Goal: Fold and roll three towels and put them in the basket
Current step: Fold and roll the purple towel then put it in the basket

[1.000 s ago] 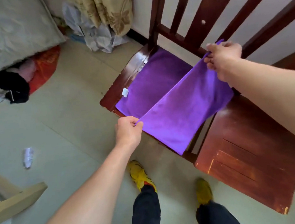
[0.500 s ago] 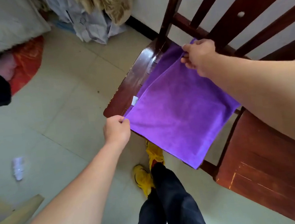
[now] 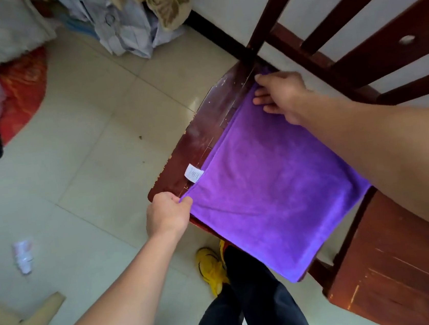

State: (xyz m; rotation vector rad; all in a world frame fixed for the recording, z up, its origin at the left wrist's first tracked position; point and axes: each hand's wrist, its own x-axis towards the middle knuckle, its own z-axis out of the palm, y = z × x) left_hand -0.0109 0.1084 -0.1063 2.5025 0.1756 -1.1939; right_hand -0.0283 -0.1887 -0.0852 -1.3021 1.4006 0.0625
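A purple towel (image 3: 270, 190) lies folded in half on a dark wooden chair seat (image 3: 204, 131), its near corner hanging over the seat's front edge. A white label (image 3: 194, 173) sticks out from its left edge. My left hand (image 3: 167, 213) pinches the towel's near-left corner at the seat's edge. My right hand (image 3: 279, 94) holds the far-left corner down near the chair's backrest post. My right forearm crosses over the towel's right side. No basket is in view.
A second wooden chair seat (image 3: 402, 274) stands at the right, close to the first. Slatted backrests (image 3: 354, 39) rise behind. My legs and a yellow shoe (image 3: 210, 267) stand below the towel. Clothes, a red cloth (image 3: 21, 88) and crumpled paper (image 3: 23, 255) lie on the tiled floor.
Both hands have carried the towel's lifted half leftwards over the other half and laid it flat. The fold now lies closed on the seat.
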